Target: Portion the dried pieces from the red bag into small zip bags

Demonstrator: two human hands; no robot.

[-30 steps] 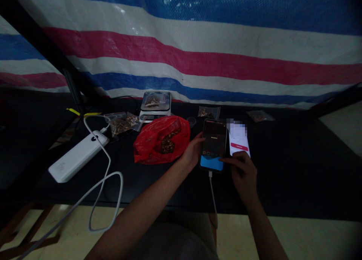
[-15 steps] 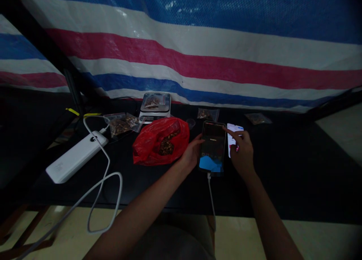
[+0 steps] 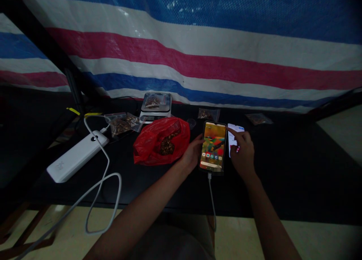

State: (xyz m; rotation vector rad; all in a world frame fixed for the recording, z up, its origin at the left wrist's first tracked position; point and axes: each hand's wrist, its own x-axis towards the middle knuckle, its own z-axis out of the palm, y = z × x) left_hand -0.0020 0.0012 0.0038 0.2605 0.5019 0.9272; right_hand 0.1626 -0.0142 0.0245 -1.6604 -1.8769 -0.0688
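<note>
A phone (image 3: 212,147) with a bright colourful home screen lies on the black table (image 3: 296,165), a white cable plugged into its near end. My left hand (image 3: 192,153) rests against the phone's left edge, fingers curled on it. My right hand (image 3: 242,153) is beside the phone's right edge, index finger stretched toward its top right corner, other fingers curled. Under that hand lies a second phone (image 3: 234,133) with a white screen, mostly covered. A red plastic bag (image 3: 161,140) holding brown pieces sits just left of my left hand.
A small scale (image 3: 156,103) carrying a clear packet stands at the back. Clear packets (image 3: 123,123) of brown pieces lie left of it; two more packets (image 3: 208,113) (image 3: 258,119) lie behind the phones. A white power bank (image 3: 77,156) with looping cable sits at left. A striped tarp hangs behind.
My right hand moved from the phone's lower edge up to its top right corner, covering the second phone. The phone's screen switched from a dark view to a bright home screen.
</note>
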